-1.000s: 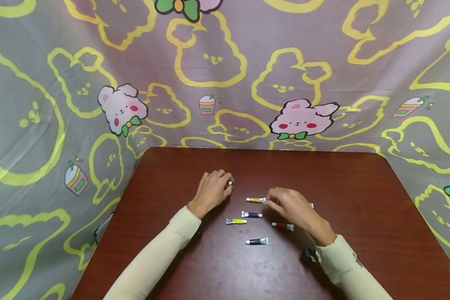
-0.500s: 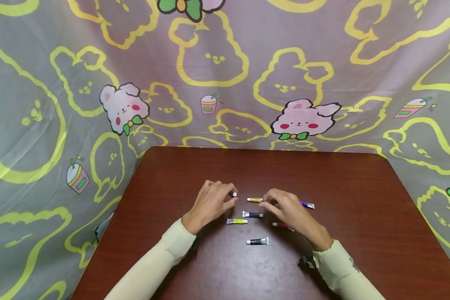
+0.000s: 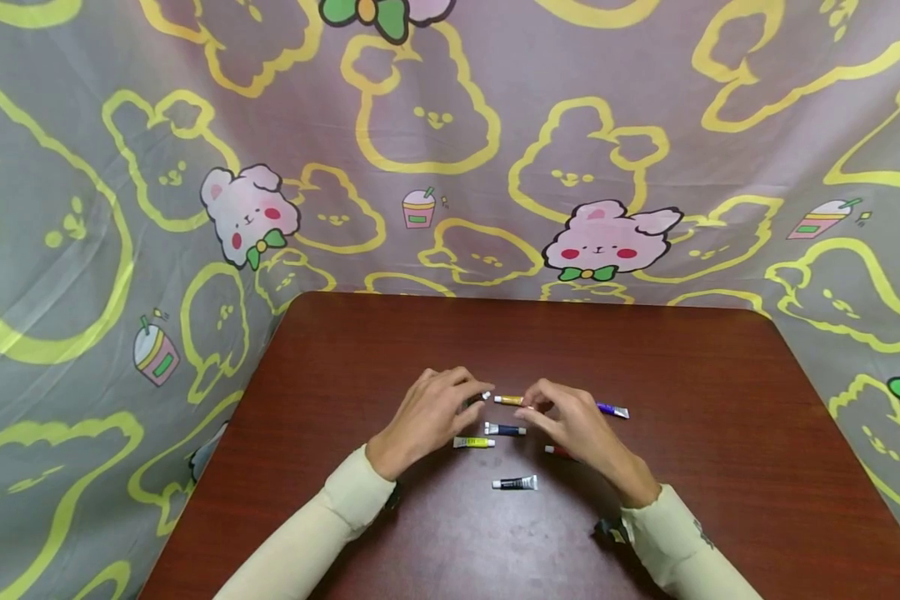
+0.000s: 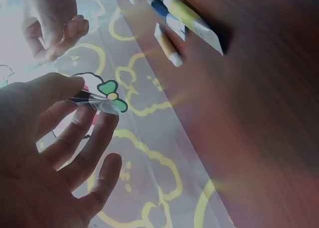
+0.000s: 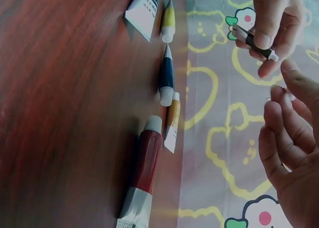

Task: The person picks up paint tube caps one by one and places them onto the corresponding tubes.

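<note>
The big brown table sits under both hands, with a bunny cloth hung up behind it. The left hand pinches a small dark tube between thumb and fingertips, lifted a little off the table — its white cap end pointing toward the right hand. The right hand is just beside that cap, fingers curled in close to it; they look like they hold something tiny, but I cannot tell if they do. Right below the grip lie the other tubes: a yellow tube nearest the left hand, a blue tube between the hands, and an orange tube just past the fingertips. A black tube lies nearer the person, a red tube peeks out under the right hand, and a purple tube lies off to the right. The held tube looks light and soft, so a hard squeeze on the middle would likely push paint out. I think the best spot to hold is near the stiff neck by the cap — or the flat folded tail.
</note>
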`<action>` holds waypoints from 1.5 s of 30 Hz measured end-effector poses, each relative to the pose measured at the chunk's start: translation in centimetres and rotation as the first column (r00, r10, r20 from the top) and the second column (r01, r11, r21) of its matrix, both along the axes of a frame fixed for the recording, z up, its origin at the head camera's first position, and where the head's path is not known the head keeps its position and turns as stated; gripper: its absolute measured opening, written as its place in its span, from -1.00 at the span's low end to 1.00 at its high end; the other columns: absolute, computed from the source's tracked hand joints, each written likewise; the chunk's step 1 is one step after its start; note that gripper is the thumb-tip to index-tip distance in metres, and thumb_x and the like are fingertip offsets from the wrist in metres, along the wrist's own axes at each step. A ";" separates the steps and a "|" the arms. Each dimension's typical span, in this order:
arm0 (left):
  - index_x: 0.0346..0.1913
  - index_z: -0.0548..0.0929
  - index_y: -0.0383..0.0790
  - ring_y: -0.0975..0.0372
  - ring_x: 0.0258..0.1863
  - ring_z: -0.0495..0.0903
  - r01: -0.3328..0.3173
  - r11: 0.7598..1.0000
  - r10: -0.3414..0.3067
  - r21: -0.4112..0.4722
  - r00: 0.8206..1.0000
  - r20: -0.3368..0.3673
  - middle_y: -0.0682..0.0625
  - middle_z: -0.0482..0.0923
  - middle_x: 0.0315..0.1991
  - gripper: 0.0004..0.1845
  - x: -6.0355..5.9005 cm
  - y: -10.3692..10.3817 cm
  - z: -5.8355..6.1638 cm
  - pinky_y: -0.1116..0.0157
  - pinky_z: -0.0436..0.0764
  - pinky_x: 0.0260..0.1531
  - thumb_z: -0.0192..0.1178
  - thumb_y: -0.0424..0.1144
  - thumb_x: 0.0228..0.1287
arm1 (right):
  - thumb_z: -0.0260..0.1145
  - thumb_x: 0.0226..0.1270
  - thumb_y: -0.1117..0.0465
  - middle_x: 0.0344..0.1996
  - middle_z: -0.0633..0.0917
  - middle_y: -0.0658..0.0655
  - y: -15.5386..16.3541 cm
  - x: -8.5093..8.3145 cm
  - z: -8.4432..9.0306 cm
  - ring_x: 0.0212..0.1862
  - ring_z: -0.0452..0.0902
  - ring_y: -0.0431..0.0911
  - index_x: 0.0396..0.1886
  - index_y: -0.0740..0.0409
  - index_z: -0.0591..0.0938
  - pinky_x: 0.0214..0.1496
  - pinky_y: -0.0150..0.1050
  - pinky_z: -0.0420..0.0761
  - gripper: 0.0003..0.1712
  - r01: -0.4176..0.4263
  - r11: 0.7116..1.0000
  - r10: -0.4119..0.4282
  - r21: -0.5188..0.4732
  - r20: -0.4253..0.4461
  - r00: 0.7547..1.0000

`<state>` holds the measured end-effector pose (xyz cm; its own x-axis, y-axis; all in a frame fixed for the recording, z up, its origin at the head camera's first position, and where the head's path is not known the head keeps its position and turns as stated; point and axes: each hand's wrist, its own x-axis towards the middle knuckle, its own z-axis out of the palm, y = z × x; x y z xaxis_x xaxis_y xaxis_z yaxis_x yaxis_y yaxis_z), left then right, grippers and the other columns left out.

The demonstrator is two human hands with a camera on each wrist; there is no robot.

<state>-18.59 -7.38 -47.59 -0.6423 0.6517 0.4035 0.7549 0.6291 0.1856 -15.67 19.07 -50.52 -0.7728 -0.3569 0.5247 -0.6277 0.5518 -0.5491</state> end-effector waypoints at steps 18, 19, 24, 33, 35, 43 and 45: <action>-0.03 0.80 0.03 0.27 -0.24 0.72 0.051 0.996 -0.048 0.077 0.998 -0.043 0.17 0.81 -0.17 -0.81 0.7 1.2 1.0 0.20 0.58 -0.10 0.55 -0.14 0.36 | 0.62 0.27 0.38 -0.24 0.86 -0.04 -0.6 0.4 0.1 -0.21 0.78 -0.24 -0.14 0.13 0.84 -0.18 -0.20 0.76 -0.81 -0.033 0.999 0.032 -0.035 -0.022 0.999; -0.04 0.80 0.03 0.28 -0.24 0.72 0.052 0.995 -0.049 0.082 0.998 -0.038 0.17 0.81 -0.17 -0.80 0.7 1.2 1.0 0.20 0.58 -0.10 0.56 -0.15 0.35 | 0.62 0.27 0.39 -0.24 0.86 -0.04 -0.7 0.4 0.2 -0.21 0.79 -0.24 -0.14 0.13 0.84 -0.17 -0.20 0.76 -0.80 -0.032 0.999 0.031 -0.042 -0.016 0.999; -0.08 0.77 0.02 0.32 -0.27 0.72 0.048 0.995 -0.047 0.089 0.999 -0.009 0.19 0.82 -0.20 -0.80 0.8 1.3 1.1 0.19 0.58 -0.08 0.58 -0.14 0.33 | 0.62 0.25 0.42 -0.24 0.87 -0.01 -0.8 0.5 0.3 -0.22 0.80 -0.21 -0.13 0.11 0.83 -0.17 -0.24 0.77 -0.76 -0.021 0.998 0.020 -0.067 -0.015 1.000; -0.13 0.74 0.03 0.33 -0.26 0.73 0.063 0.995 -0.060 0.082 0.998 -0.030 0.21 0.82 -0.20 -0.81 1.0 1.6 1.1 0.21 0.56 -0.08 0.55 -0.08 0.35 | 0.62 0.27 0.38 -0.24 0.88 -0.02 -1.1 0.7 0.6 -0.19 0.79 -0.22 -0.13 0.09 0.84 -0.15 -0.46 0.66 -0.78 0.003 0.996 -0.005 -0.094 -0.021 1.000; -0.13 0.74 0.03 0.32 -0.25 0.74 0.072 0.994 -0.069 0.082 0.997 -0.041 0.20 0.82 -0.21 -0.81 1.0 1.7 1.1 0.22 0.57 -0.08 0.55 -0.09 0.35 | 0.62 0.26 0.38 -0.24 0.88 -0.03 -1.1 0.7 0.5 -0.18 0.79 -0.22 -0.14 0.08 0.84 -0.14 -0.37 0.70 -0.79 0.004 0.996 -0.006 -0.093 -0.023 1.000; -0.12 0.74 0.01 0.33 -0.20 0.75 0.120 0.987 -0.113 0.105 0.991 -0.071 0.19 0.81 -0.20 -0.83 1.1 1.7 0.9 0.23 0.56 -0.03 0.52 -0.08 0.39 | 0.60 0.26 0.39 -0.29 0.86 -0.07 -1.2 0.8 0.0 -0.21 0.73 -0.30 -0.20 0.05 0.83 -0.21 -0.19 0.71 -0.81 0.041 0.995 -0.042 -0.096 -0.012 0.999; -0.12 0.74 0.01 0.33 -0.17 0.75 0.136 0.984 -0.128 0.117 0.989 -0.079 0.19 0.81 -0.19 -0.84 1.1 1.7 0.9 0.23 0.57 0.00 0.52 -0.08 0.39 | 0.59 0.29 0.38 -0.31 0.86 -0.06 -1.2 0.9 0.0 -0.22 0.72 -0.31 -0.22 0.04 0.81 -0.22 -0.16 0.71 -0.83 0.048 0.995 -0.050 -0.091 -0.019 0.999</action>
